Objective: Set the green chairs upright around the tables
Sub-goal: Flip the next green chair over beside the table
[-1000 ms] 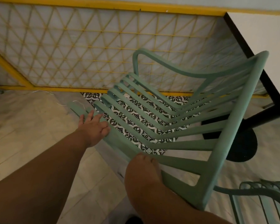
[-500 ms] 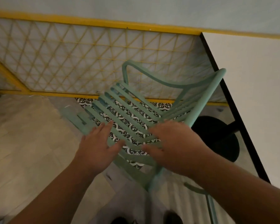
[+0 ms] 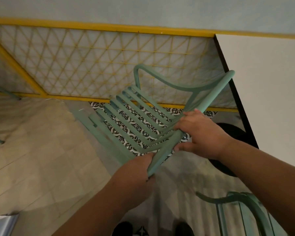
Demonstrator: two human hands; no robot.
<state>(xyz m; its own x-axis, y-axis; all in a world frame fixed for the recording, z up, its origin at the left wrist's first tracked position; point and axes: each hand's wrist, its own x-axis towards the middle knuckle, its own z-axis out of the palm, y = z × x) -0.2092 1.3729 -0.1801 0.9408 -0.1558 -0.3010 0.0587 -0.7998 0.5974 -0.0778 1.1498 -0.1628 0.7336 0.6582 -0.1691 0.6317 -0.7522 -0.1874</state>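
Observation:
A green slatted chair (image 3: 134, 120) is tilted in front of me, its seat slats running away toward the yellow fence. Both hands grip the top rail of its back. My left hand (image 3: 140, 169) is closed around the lower end of that rail. My right hand (image 3: 199, 133) wraps the rail higher up, thumb underneath. A white table (image 3: 269, 92) with a dark edge stands at the right, its black round base (image 3: 228, 133) on the floor beside the chair. Part of a second green chair (image 3: 242, 208) shows at the lower right.
A yellow lattice fence (image 3: 95, 62) runs across the back. Patterned black-and-white tiles (image 3: 138, 132) lie under the chair, beige floor tiles (image 3: 37, 150) to the left. A grey object (image 3: 3, 222) sits at the lower left corner. My shoes (image 3: 152, 229) show at the bottom.
Both hands moved from the seat slats onto the chair's back rail and closed on it. The chair has shifted farther from me, closer to the table's edge.

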